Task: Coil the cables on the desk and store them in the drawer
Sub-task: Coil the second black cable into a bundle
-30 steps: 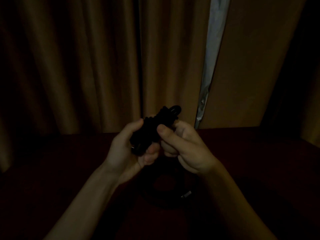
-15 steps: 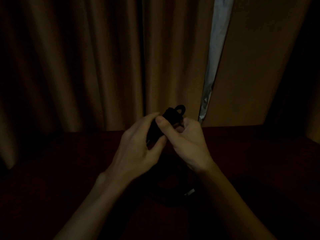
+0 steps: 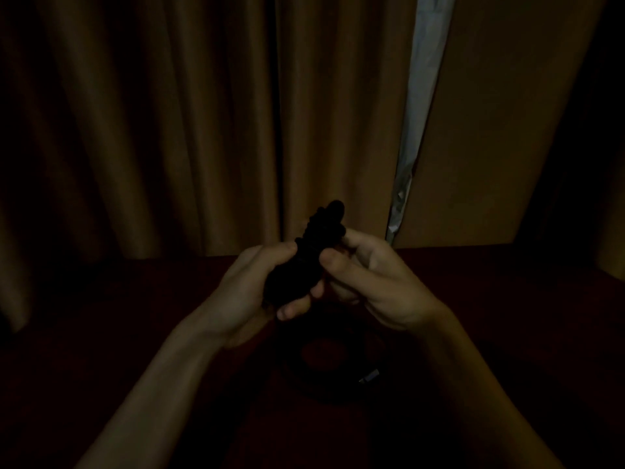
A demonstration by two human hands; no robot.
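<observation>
Over the desk [image 3: 135, 299], both grips — left hand [image 3: 247, 292], right hand [image 3: 375, 286] — clasp a (black) cable [image 3: 311, 252].

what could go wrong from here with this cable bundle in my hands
1. The black cable bundle is secured only by the left hand gripping it and the right hand pinching near its top. If that pinch slips, the wraps may spring loose.
2. A coiled cable lies on the desk directly below, with its connector sticking out. A dropped bundle could tangle with it.
3. The light is very dim, so a loose end would be hard to spot.
</observation>
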